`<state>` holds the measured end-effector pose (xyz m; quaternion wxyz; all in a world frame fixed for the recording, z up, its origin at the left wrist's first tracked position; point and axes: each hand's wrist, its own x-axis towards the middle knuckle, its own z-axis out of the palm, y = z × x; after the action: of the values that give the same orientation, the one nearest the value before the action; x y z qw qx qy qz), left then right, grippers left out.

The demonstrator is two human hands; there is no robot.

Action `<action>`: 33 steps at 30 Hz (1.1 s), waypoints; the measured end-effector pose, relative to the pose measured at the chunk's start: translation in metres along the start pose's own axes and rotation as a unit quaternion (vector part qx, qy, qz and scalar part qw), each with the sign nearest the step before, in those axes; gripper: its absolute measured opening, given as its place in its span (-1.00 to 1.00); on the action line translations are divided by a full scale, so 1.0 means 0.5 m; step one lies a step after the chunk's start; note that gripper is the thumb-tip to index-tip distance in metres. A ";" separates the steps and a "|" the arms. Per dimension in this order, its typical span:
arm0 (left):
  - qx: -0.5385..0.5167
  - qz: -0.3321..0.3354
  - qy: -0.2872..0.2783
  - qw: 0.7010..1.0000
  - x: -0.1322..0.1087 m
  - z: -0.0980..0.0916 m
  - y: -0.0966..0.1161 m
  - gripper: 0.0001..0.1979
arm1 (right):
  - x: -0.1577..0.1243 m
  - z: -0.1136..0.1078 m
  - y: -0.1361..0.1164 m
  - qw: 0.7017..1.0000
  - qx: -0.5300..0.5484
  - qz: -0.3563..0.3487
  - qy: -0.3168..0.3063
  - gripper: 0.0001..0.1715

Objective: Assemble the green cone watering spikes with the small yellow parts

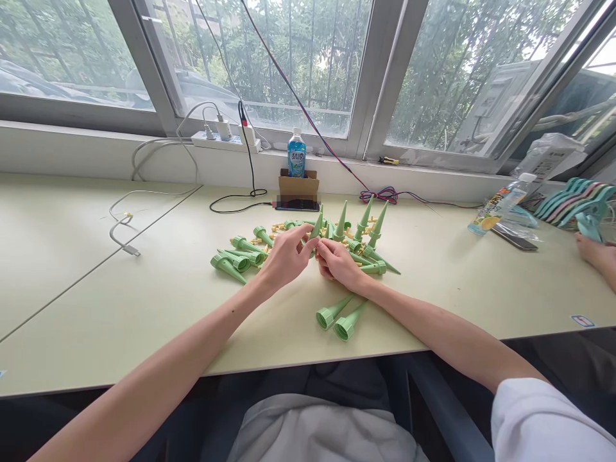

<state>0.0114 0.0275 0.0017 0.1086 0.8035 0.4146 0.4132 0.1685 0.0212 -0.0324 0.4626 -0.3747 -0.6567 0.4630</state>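
Observation:
My left hand [289, 255] is closed on a green plastic plant-watering spike [317, 224], its pointed end upward. Right beside it, my right hand [339, 264] has its fingers pinched together at the lower part of that spike; whatever lies between those fingers is hidden. Around both hands lie several more green spikes [243, 260], some on their sides and some standing point up [341, 221]. Small yellow valve-like pieces [278, 228] are mixed in among them. Closer to the table's front edge, two spikes [347, 326] lie with their threaded open ends facing me.
Behind the pile are a phone [298, 205], a cardboard box [298, 187] and a blue bottle [296, 154]. Cables [240, 206] cross the table. At right are a juice bottle [500, 205], another phone [514, 237], hangers [572, 199] and another person's hand [597, 253].

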 end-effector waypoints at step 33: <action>0.033 0.008 0.001 0.999 0.001 0.000 0.003 -0.87 | -0.010 0.006 -0.019 0.983 -0.169 -0.058 0.031 -0.57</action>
<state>0.0125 0.0268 0.0029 0.0785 0.8091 0.4220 0.4013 0.1664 0.0132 -0.0250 0.4388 -0.4228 -0.7315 0.3059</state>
